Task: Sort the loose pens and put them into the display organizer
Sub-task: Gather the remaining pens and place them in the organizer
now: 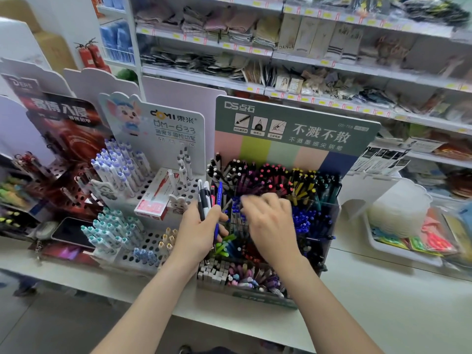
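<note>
Left of display organizer (263, 298): left grip (196, 233) clasps pen bundle (204, 198); fanned pens may slip.
Above it: right grip (270, 226) blurred, state unreadable.

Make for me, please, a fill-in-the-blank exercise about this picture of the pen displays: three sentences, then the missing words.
1. The right hand reaches over the display organizer; the top band of its header card is ___.
2. The left hand grips a bundle of loose ___.
3. Far back on the left stand two ___ fire extinguishers.

Missing words: green; pens; red.
</note>
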`<state>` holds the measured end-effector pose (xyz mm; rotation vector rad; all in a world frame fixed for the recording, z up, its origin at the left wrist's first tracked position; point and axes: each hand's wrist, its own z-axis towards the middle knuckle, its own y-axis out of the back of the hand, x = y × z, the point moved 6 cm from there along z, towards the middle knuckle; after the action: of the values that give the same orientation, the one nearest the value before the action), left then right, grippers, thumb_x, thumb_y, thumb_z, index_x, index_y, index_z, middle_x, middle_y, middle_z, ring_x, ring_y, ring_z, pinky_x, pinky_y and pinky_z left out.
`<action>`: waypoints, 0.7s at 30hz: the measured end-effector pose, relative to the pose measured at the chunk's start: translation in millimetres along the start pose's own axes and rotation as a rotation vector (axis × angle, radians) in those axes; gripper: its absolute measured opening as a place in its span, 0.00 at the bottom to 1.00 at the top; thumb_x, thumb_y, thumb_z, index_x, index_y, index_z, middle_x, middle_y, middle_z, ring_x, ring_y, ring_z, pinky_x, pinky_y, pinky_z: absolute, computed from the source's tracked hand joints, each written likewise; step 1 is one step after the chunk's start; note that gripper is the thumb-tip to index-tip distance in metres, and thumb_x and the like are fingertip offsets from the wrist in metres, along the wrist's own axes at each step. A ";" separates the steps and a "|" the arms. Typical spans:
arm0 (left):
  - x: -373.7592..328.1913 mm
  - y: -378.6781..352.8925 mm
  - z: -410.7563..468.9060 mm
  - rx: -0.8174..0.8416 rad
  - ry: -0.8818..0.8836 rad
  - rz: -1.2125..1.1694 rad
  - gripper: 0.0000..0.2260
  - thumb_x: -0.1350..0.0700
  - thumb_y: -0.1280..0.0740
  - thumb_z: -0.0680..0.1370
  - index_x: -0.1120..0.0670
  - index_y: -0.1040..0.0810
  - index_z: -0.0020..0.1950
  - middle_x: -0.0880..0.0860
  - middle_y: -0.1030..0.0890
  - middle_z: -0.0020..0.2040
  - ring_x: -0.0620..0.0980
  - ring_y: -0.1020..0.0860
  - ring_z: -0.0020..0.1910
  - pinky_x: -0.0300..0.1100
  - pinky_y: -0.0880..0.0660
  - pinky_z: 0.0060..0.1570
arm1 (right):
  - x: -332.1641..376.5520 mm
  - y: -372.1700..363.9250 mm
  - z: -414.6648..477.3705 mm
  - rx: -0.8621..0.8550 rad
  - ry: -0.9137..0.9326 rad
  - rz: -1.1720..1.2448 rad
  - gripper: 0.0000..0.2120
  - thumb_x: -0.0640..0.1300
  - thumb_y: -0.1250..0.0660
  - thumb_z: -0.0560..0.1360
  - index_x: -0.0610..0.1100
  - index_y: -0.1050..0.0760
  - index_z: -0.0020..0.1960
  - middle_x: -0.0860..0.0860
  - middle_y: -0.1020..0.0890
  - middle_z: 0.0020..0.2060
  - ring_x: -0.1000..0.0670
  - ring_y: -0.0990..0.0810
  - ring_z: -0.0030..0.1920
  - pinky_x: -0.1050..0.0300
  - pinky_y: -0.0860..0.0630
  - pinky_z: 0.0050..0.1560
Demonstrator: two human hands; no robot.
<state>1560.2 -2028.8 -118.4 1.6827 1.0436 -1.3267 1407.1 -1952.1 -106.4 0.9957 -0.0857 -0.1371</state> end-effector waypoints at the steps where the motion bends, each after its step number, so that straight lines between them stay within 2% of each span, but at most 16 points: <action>1: -1.2 -2.2 -1.1 0.017 0.007 -0.016 0.09 0.56 0.36 0.87 0.61 0.21 0.57 0.58 0.14 0.43 0.48 0.19 0.31 0.38 0.22 0.32 | -4.4 3.5 1.7 -0.040 -0.058 -0.019 0.11 0.47 0.33 0.85 0.45 0.19 0.65 0.49 0.18 0.54 0.43 0.26 0.51 0.48 0.32 0.47; 3: -1.5 -6.0 -3.4 0.048 0.028 -0.061 0.10 0.56 0.36 0.87 0.61 0.20 0.57 0.59 0.15 0.43 0.47 0.19 0.31 0.37 0.22 0.33 | -0.2 3.2 4.1 -0.033 -0.014 -0.021 0.10 0.44 0.33 0.84 0.44 0.19 0.63 0.47 0.24 0.49 0.44 0.29 0.49 0.49 0.34 0.44; 5: -1.1 -7.6 -3.6 0.077 0.047 -0.092 0.10 0.54 0.35 0.87 0.61 0.19 0.56 0.59 0.15 0.40 0.50 0.19 0.33 0.39 0.21 0.35 | 7.3 -1.1 4.6 0.013 0.037 -0.043 0.10 0.40 0.32 0.82 0.44 0.19 0.62 0.48 0.25 0.48 0.44 0.30 0.48 0.49 0.35 0.45; 7: -0.5 -7.6 -3.9 0.098 0.053 -0.105 0.11 0.53 0.35 0.87 0.61 0.19 0.55 0.58 0.15 0.39 0.52 0.19 0.36 0.41 0.21 0.36 | 5.5 0.9 6.3 0.008 -0.066 -0.055 0.12 0.38 0.32 0.80 0.44 0.19 0.63 0.47 0.25 0.49 0.43 0.30 0.48 0.49 0.37 0.45; 11: -0.9 -6.7 -7.5 0.134 0.041 -0.151 0.12 0.54 0.35 0.87 0.63 0.20 0.58 0.52 0.16 0.39 0.49 0.19 0.35 0.41 0.22 0.35 | 9.9 -3.2 0.0 0.113 -0.061 -0.062 0.14 0.40 0.31 0.77 0.45 0.20 0.63 0.47 0.25 0.55 0.43 0.30 0.51 0.48 0.35 0.47; 14: -0.6 -8.0 -12.2 0.171 0.044 -0.215 0.11 0.54 0.36 0.87 0.62 0.22 0.60 0.51 0.16 0.41 0.52 0.22 0.37 0.44 0.24 0.33 | 8.8 6.4 3.2 0.091 -0.117 -0.034 0.10 0.45 0.34 0.81 0.47 0.19 0.61 0.47 0.24 0.59 0.43 0.29 0.53 0.47 0.34 0.48; 16: -0.5 -7.4 -13.6 0.213 0.022 -0.201 0.10 0.52 0.36 0.87 0.59 0.22 0.56 0.55 0.17 0.43 0.53 0.24 0.36 0.45 0.27 0.32 | 9.3 19.3 8.9 0.038 -0.210 0.140 0.14 0.48 0.40 0.84 0.47 0.18 0.63 0.48 0.22 0.59 0.45 0.28 0.54 0.46 0.30 0.51; 18: -2.1 -9.5 -15.8 0.309 0.000 -0.192 0.12 0.50 0.35 0.87 0.55 0.19 0.50 0.61 0.21 0.44 0.53 0.26 0.35 0.44 0.29 0.31 | 5.5 39.3 17.2 -0.012 -0.434 0.506 0.17 0.48 0.43 0.86 0.45 0.17 0.62 0.51 0.17 0.53 0.50 0.24 0.52 0.50 0.26 0.54; 19: -2.7 -11.1 -17.4 0.368 -0.006 -0.196 0.12 0.49 0.34 0.86 0.55 0.18 0.49 0.61 0.22 0.44 0.53 0.27 0.35 0.44 0.30 0.31 | 5.3 43.4 21.0 0.032 -0.517 0.703 0.17 0.48 0.42 0.86 0.43 0.15 0.58 0.52 0.15 0.45 0.53 0.22 0.46 0.54 0.25 0.51; 21: -4.9 -13.2 -21.8 0.468 0.001 -0.209 0.14 0.48 0.33 0.85 0.58 0.18 0.51 0.58 0.22 0.42 0.52 0.27 0.33 0.42 0.31 0.30 | 12.8 46.7 26.5 0.221 -0.641 0.971 0.14 0.47 0.36 0.85 0.43 0.14 0.50 0.49 0.18 0.32 0.54 0.24 0.32 0.59 0.25 0.37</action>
<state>1555.7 -2004.6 -110.2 1.9467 0.9801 -1.8136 1419.8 -1951.0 -52.7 1.0004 -1.1691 0.4607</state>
